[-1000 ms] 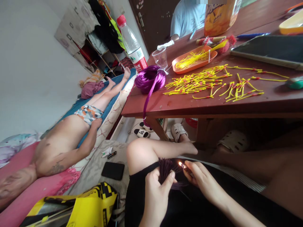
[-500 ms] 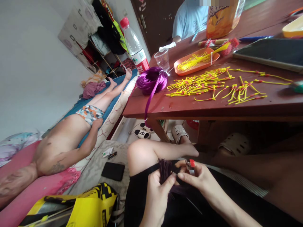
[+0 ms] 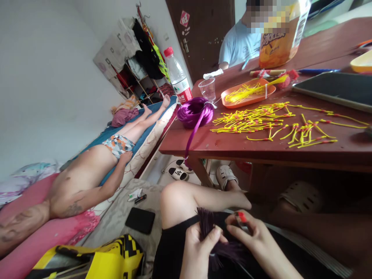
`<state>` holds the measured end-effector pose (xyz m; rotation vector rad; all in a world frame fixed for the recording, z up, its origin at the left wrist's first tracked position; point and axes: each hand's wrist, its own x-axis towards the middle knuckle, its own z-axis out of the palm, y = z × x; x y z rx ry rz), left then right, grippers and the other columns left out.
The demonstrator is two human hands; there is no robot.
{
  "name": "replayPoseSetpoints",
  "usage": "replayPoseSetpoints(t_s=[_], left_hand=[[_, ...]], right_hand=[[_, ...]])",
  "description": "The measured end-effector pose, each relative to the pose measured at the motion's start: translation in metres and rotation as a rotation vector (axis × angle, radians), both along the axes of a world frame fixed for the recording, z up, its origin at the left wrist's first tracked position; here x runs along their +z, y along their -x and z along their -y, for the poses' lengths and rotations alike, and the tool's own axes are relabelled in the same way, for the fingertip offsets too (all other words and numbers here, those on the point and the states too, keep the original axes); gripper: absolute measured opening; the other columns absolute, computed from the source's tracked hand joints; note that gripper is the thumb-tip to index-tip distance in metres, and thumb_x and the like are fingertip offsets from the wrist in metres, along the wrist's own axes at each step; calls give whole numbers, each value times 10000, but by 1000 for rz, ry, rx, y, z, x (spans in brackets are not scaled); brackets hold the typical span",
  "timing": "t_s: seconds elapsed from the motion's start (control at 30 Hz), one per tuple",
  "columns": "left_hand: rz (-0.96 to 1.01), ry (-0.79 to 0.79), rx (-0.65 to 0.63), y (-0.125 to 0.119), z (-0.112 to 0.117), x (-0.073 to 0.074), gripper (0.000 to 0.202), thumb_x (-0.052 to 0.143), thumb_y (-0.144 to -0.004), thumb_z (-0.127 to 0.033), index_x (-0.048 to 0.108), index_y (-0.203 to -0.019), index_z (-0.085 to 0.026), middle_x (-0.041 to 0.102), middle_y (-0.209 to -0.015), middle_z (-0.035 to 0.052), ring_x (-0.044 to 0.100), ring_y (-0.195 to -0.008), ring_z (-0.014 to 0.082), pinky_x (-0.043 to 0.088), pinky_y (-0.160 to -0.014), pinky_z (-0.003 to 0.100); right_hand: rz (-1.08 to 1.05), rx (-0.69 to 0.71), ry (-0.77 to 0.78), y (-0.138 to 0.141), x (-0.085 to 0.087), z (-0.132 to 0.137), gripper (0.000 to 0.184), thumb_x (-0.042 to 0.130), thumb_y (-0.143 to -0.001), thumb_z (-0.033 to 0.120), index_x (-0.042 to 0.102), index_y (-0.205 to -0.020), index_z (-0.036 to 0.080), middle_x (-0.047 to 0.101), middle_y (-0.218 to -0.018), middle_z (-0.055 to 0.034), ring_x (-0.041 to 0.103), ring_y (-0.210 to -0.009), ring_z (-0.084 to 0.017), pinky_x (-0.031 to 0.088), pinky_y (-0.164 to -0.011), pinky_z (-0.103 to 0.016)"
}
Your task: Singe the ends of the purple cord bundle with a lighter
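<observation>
Over my lap, my left hand [image 3: 200, 244] is closed round a bundle of dark purple cords [image 3: 207, 223]. Its loose ends stick up above my fingers and spread out below them. Just to the right, my right hand [image 3: 251, 234] has its fingers curled round a small red-topped lighter [image 3: 241, 217], whose body is mostly hidden. The right fingertips are close to the bundle but apart from it. A thin pale strand hangs below, slightly blurred.
On the red table [image 3: 200, 145] lie a purple cord coil [image 3: 195, 112], knotted yellow cords [image 3: 252, 120], an orange tray [image 3: 247, 99] and a phone [image 3: 337, 89]. A bottle [image 3: 178, 79] stands behind. One person [image 3: 240, 48] sits across; another [image 3: 87, 170] lies on a bed.
My right hand has moved right, away from the cord bundle. The bundle now shows more spread-out ends beneath my left hand. The view has tilted up, so the table sits lower.
</observation>
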<state>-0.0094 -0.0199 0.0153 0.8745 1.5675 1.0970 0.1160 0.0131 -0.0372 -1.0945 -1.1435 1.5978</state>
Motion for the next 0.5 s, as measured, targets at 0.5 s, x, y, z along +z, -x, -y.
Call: replayPoseSetpoints(t_s=[0.5], left_hand=[[95,40,-72,-7,1,-2,223,666,-610,-312,624,-582,-95,539,-505,12,444,-501,122,319,-499,222]], right_hand=[[-240,148,46,1,17,3,233,602,-699,318,566,-546,146,527,-471,22,446,-479,-115,369,-503,-217]])
